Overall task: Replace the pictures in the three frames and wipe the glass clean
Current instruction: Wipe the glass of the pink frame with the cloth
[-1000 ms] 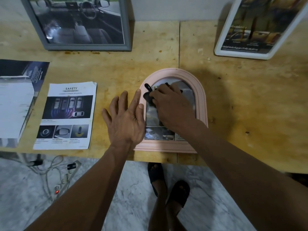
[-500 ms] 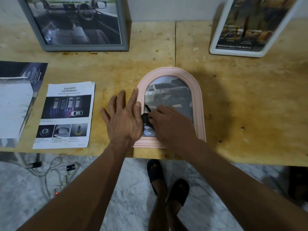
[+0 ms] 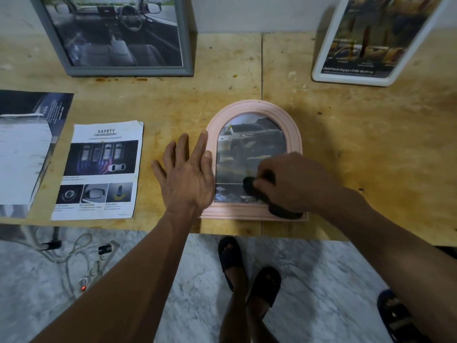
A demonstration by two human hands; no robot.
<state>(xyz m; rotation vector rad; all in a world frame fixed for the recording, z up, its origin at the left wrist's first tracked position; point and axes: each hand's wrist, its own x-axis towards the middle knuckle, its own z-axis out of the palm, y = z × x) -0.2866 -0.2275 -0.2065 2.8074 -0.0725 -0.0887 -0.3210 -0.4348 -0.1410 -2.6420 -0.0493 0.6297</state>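
A pink arched frame (image 3: 294, 134) lies flat near the table's front edge, with a picture of a white car behind its glass. My left hand (image 3: 188, 177) rests flat with straight fingers on the table and the frame's left rim. My right hand (image 3: 294, 181) grips a dark cloth (image 3: 249, 185) pressed on the lower right of the glass; the cloth also pokes out over the frame's bottom rim. A grey frame (image 3: 128, 70) with a car-interior picture leans on the wall at back left. A white frame (image 3: 351, 79) leans at back right.
A loose "SAFETY" page (image 3: 99, 169) lies left of my left hand, and a brochure stack (image 3: 22, 154) lies at the far left edge. The wooden table (image 3: 371, 149) has a seam down its middle. Below are a marble floor, my sandalled feet (image 3: 247, 273) and a power strip (image 3: 91, 276).
My right hand has swept the cloth from the top of the glass down to the lower left, then across to the lower right. My left hand has stayed on the frame's left rim.
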